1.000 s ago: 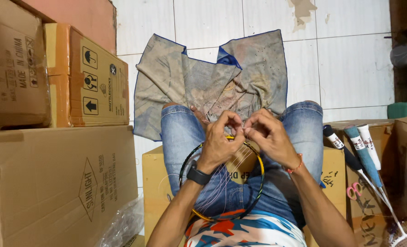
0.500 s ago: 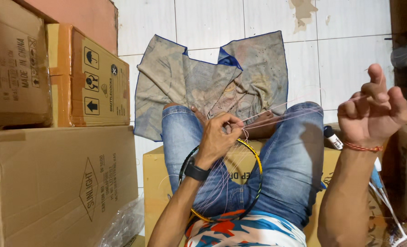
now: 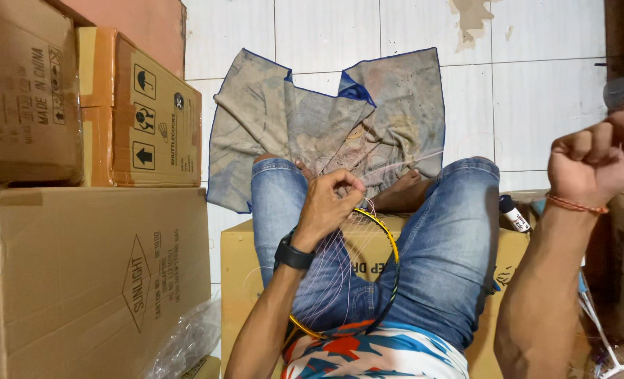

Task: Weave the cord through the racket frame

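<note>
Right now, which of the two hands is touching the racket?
The left hand, the one with the black watch, pinches the strings at the racket rim. The right hand is raised off to the side, pulling string.

Racket frame [image 3: 394,260] glossy yellow-black, smooth, with thin translucent string [image 3: 396,167] running taut to the right hand [image 3: 596,161]; left hand [image 3: 332,203] pinches it. Jeans [image 3: 452,245] matt denim, cloth [image 3: 326,126] on the floor worn, stained fabric. Cartons [image 3: 94,274] matt brown cardboard, floor tiles [image 3: 529,105] smooth, slightly glossy white.
</note>
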